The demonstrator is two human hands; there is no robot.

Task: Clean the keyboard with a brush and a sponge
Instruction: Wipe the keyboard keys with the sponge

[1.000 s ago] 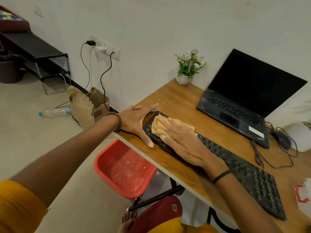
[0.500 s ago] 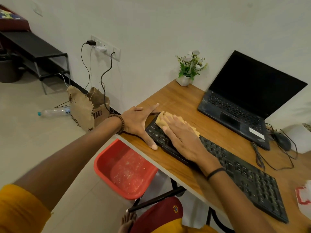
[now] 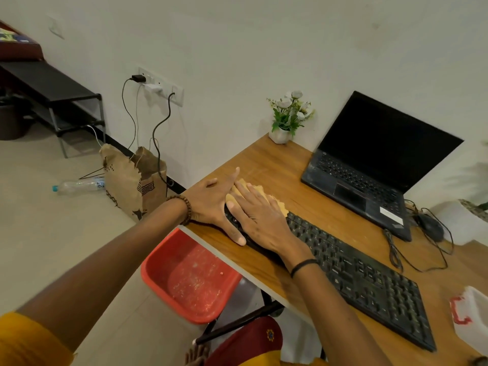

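A black keyboard (image 3: pixel 353 273) lies diagonally on the wooden desk (image 3: pixel 287 165). My right hand (image 3: pixel 258 215) lies flat with straight fingers on a yellow sponge cloth (image 3: pixel 277 202), pressing it onto the keyboard's far left end. My left hand (image 3: pixel 214 202) rests flat against that same end of the keyboard, thumb along the front edge, fingers stretched toward the desk's back. Most of the sponge is hidden under my right hand. No brush is in view.
An open black laptop (image 3: pixel 369 165) stands behind the keyboard, a small flower pot (image 3: pixel 285 122) near the wall, a mouse with cable (image 3: pixel 430 225) at right, a white container (image 3: pixel 472 318) at the desk's right edge. A red chair seat (image 3: pixel 190 278) sits below the desk's front.
My right hand has slid the sponge further toward the keyboard's far left corner, up against my left hand. My left hand stays at the keyboard's end.
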